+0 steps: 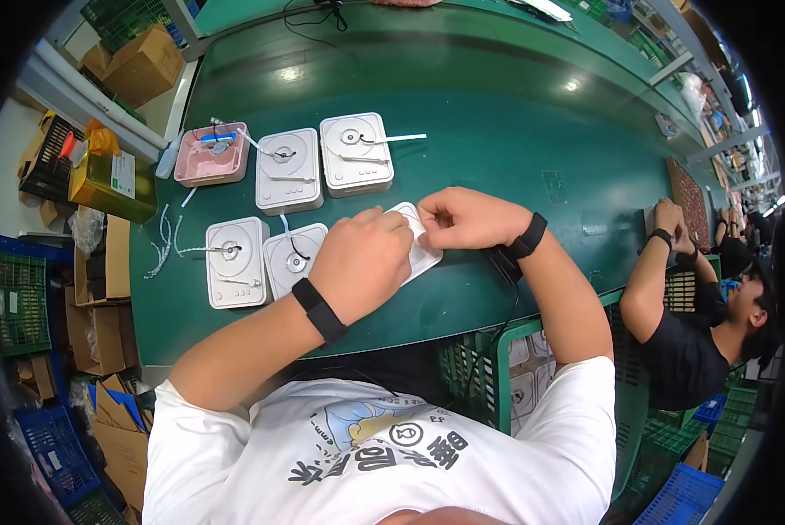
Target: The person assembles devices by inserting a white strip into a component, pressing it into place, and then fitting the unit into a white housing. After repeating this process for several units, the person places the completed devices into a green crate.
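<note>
Curling over opposite sides of a white casing (pixel 421 261), the left hand (pixel 364 255) and right hand (pixel 478 219) are converging, fingers bent; whether either is pinching anything cannot be told. The casing is lying on the green worktop (pixel 488 131), toward its near edge. A yellow can (pixel 99 181) is bearing a printed label (pixel 123 175); plastic crates (pixel 20 302) are standing nearby.

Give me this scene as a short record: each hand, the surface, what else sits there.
Left hand: curled, at a white, rounded-corner, box-like unit
Right hand: at the same unit, opposite the left
Grip: contact details partly hidden
Surface: smooth green tabletop
Nearby: four similar white units; open pink rectangular box
</note>
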Available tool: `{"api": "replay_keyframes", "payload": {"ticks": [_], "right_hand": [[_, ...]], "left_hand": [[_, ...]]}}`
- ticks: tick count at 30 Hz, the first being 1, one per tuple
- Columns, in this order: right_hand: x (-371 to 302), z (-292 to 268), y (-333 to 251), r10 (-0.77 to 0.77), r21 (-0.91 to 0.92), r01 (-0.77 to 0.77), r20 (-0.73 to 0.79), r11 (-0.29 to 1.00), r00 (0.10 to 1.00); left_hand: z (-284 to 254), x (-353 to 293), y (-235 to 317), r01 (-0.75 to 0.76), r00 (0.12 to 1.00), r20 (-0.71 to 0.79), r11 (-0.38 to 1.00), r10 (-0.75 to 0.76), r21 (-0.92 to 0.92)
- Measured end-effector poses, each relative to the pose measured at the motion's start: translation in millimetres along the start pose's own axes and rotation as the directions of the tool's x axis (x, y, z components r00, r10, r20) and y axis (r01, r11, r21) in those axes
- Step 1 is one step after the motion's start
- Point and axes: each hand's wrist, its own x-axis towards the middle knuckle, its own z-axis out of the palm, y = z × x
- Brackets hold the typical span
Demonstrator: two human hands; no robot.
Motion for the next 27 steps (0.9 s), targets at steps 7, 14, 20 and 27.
{"api": "replay_keyframes", "payload": {"ticks": [7, 14, 20, 27], "right_hand": [[-1.9, 0.7, -5.1, -0.019, -0.006, 0.019, -0.008, 1.0, 1.0], [-6.5, 3.7, -1.6, -0.043, -0.03, 0.042, -0.021, 0.999, 0.999], [-3.3, 0.0, -9.0, -0.019, -0.044, 0.019, 0.008, 0.999, 1.0], [-4.3, 0.0, -5.6, -0.068, -0.067, 0.061, -0.122, 0.996, 0.99]], "left_hand": [[6.5, 3.5, 10.2, 0.064, 0.988, -0.143, 0.998, -0.062, 0.016], [-3.0, 8.7, -2.9, 0.196, 0.98, 0.051, 0.977, -0.193, -0.087], [-25.6, 21.2, -29.8, 0.4, 0.908, 0.246, 0.876, -0.338, -0.27], [-21.9, -15.3, 0.2, 0.164, 0.986, 0.056, 0.979, -0.158, -0.124]]}}
